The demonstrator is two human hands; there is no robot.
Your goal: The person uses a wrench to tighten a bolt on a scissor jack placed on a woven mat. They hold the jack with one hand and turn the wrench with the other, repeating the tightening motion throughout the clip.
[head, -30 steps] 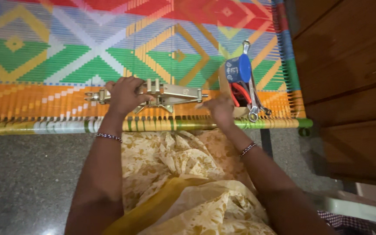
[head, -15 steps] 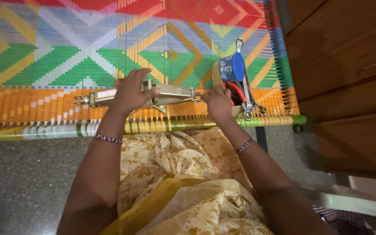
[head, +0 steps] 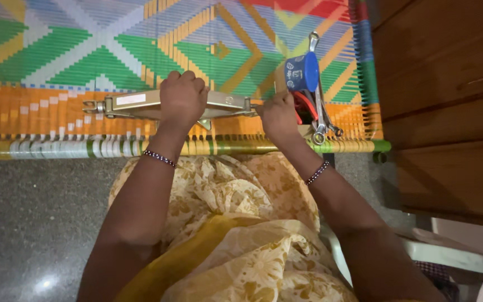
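Observation:
My left hand [head: 183, 96] is closed over the middle of a long flat metal tool [head: 127, 104] that lies across the woven cot surface [head: 85, 50]. At the tool's right end my right hand [head: 278, 114] has its fingers closed, pressing on the orange strands; what they pinch is hidden. Just right of that hand lie a blue spool [head: 303, 71], a red-handled tool [head: 306, 106] and a metal wrench [head: 320, 109]. The wrapped frame bar [head: 57, 148] of the cot runs below both hands.
A wooden cabinet [head: 443, 100] stands close on the right. Below the cot is a grey speckled stone floor [head: 29, 223]. My lap is covered in yellow floral cloth [head: 225, 235]. A white plastic seat edge [head: 448, 254] shows at lower right.
The view has drifted, so the cot and tools sit slightly higher and more to the left. Both hands keep their places on the metal tool and the strands.

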